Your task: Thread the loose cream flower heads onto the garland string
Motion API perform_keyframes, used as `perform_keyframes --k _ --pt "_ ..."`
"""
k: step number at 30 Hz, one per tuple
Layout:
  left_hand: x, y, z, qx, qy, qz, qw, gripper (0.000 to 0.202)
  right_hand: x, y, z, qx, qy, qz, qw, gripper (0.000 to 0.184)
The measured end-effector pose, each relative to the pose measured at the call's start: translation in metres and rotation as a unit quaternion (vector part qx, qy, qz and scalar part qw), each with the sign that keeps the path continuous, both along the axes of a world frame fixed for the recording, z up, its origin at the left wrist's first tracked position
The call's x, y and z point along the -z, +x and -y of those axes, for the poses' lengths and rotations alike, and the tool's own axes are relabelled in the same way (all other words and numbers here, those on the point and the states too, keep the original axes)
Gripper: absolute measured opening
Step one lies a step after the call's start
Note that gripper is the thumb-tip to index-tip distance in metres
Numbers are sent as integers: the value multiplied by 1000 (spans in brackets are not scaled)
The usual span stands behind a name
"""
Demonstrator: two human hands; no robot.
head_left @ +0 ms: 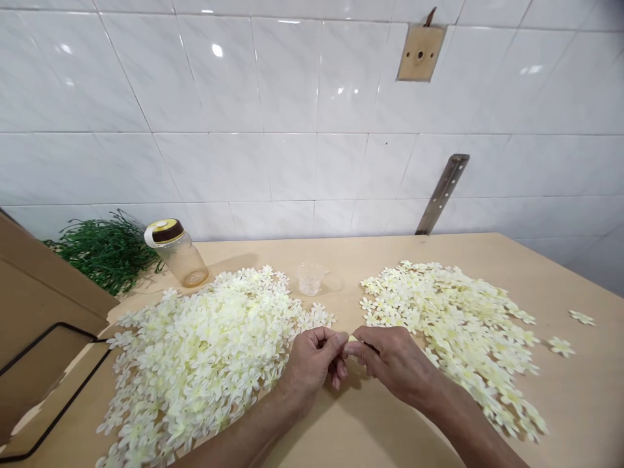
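My left hand and my right hand meet above the front middle of the table. Pinched between their fingertips is a pale yellow artificial flower, mostly covered by the fingers. To the left lies a big heap of cream artificial flowers, close to my left wrist. On the other side, a flatter pile of similar flowers spreads out beyond my right hand and forearm. Behind the hands stands a small clear plastic cup; its contents are hard to make out.
A clear bottle with a brown and yellow lid stands at the back left. Beside it are green artificial stems and a cardboard box. Two loose flowers lie at the right. A metal bracket rises against the tiled wall.
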State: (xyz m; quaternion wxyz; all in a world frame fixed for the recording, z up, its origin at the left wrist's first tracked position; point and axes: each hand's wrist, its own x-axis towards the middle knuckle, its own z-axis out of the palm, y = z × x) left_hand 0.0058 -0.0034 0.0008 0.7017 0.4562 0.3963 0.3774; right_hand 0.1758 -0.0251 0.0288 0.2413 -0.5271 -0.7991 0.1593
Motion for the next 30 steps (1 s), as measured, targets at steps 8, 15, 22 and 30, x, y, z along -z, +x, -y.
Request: perform_keyframes --k 8,15,22,30 --pt "-1 0 1 -7 -26 74 997 37 16 -7 -1 35 92 30 995 44" --pt "1 1 0 -40 -16 75 996 36 8 -12 0 -15 23 -17 999 38" --pt "4 2 0 -12 -4 61 998 42 4 -7 1 22 8 -120 993 37" --pt "2 1 2 20 -3 53 998 45 -10 0 0 -23 -17 -77 997 24"
